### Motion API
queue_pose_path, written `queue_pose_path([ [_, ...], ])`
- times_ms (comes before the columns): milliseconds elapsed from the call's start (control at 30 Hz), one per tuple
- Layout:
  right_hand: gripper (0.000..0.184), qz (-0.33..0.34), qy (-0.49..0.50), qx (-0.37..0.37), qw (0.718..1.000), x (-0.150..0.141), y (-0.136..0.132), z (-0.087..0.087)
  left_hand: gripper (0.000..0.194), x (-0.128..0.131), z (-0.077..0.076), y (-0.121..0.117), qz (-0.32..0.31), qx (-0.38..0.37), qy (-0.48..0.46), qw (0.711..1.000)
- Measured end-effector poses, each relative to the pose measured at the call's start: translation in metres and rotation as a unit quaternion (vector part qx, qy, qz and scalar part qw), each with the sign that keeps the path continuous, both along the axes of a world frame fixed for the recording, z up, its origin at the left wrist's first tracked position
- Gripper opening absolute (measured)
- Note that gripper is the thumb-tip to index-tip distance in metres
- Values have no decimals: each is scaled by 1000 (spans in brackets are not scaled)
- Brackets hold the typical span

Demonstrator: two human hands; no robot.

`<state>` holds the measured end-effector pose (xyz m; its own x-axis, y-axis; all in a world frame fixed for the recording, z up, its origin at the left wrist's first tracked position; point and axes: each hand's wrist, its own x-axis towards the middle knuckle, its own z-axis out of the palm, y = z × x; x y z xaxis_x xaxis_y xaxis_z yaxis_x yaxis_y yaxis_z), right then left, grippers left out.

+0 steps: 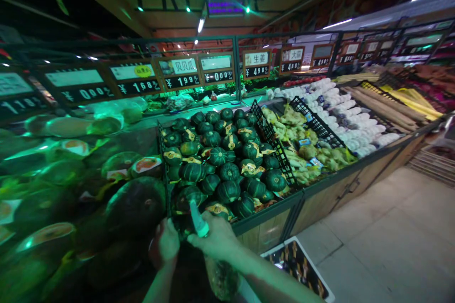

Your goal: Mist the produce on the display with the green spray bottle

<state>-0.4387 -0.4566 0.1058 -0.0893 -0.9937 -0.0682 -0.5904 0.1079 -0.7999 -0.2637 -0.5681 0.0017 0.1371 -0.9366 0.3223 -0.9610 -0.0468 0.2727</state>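
Note:
My right hand (215,239) is closed around a pale, tube-like item (196,218) that sticks up from the fist; what it is cannot be told. A clear plastic bag (222,277) with something dark inside hangs below that hand. My left hand (166,244) is curled beside it, touching the dark wrapped squash at the bin's front edge; whether it grips anything is unclear. Just beyond both hands lies a bin of small dark green pumpkins (222,163), some with yellow labels.
Large cut melons in film (135,203) fill the left bin. Black plastic dividers (272,139) separate the pumpkins from ginger (305,151) and white wrapped vegetables (350,116). Price signs (183,73) hang above. A printed box (300,265) sits on the tiled floor (391,236) at right.

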Motion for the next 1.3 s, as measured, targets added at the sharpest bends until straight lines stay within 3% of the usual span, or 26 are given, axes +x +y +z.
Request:
queue_pose_path([
  [100,33,-72,-15,-15,997,-44,3,-7,39,3,-5,-3,7,-16,-63,998],
  [233,33,-183,-9,-29,983,-122,21,-21,41,6,-10,-4,-3,-20,-60,998],
  [333,39,-282,-11,-38,959,-178,40,-33,41,8,-14,-5,-6,-37,-64,997],
  [433,43,-362,-11,-39,931,-211,49,-39,41,10,-20,-7,-9,-70,-80,994],
  [500,45,-360,-14,-31,932,-211,44,-36,42,11,-24,-8,-7,-89,-82,993],
  [567,46,-301,-24,-33,953,-191,32,-27,43,12,-26,-9,-9,-103,-81,991],
  [667,40,-154,-38,-42,986,-135,8,-8,41,12,-26,-9,-17,-108,-75,991],
  [800,38,15,-30,-21,999,-49,-18,19,38,14,-25,-8,-18,-75,-42,996],
  [933,51,93,4,-12,996,-4,-34,37,30,19,-24,-7,-50,-15,-29,998],
  [1067,46,32,-23,-19,999,-23,-46,38,37,17,-19,-9,-24,16,-23,999],
  [1167,41,-62,-55,-62,995,-74,-44,28,44,14,-14,-9,-13,31,-17,999],
  [1300,44,-227,-77,-95,966,-157,-20,10,45,16,-17,-11,-20,37,-8,999],
])
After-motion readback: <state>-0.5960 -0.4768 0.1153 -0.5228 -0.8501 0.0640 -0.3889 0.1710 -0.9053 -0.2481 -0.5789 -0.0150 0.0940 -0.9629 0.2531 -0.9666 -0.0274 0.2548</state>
